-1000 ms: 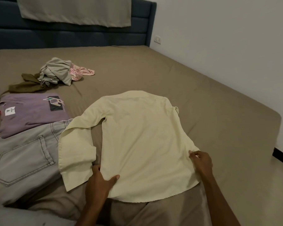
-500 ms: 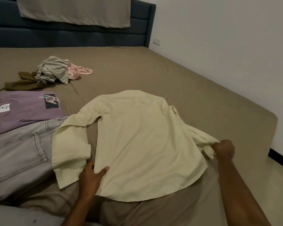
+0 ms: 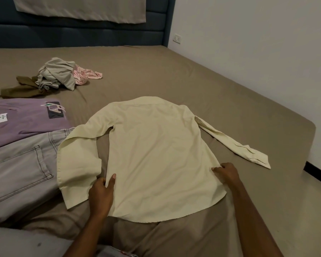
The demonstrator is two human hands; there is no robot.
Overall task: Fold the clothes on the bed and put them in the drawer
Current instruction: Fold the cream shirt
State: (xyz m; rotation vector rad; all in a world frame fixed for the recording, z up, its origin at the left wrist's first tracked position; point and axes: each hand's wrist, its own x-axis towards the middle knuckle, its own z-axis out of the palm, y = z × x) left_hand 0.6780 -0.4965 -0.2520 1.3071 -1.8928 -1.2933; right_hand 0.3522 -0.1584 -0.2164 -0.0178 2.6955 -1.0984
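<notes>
Shirt (image 3: 156, 156), pale yellow and long-sleeved, lies face down near the bed's (image 3: 220, 93) front edge in the head view, collar toward the headboard (image 3: 82, 36). Its one sleeve stretches toward the bed's right edge; the other is bent down along the shirt's left side, partly over the grey jeans (image 3: 17, 173). The left hand (image 3: 100, 195) pinches the shirt's left side seam near the hem, thumb on top. The right hand (image 3: 227, 174) rests at the right side seam with fingers curled onto the cloth; whether it truly grips cannot be told.

The step in hand looks like squaring the shirt before the side folds. To do it well, both hands should draw the hem taut and level, smooth the back panel flat, then bring each sleeve straight across so the folded edges run parallel.

A folded purple top (image 3: 26, 119) sits at the bed's left edge beyond the jeans, and an unfolded pile (image 3: 57, 75) waits nearer the headboard. No drawer shows.
</notes>
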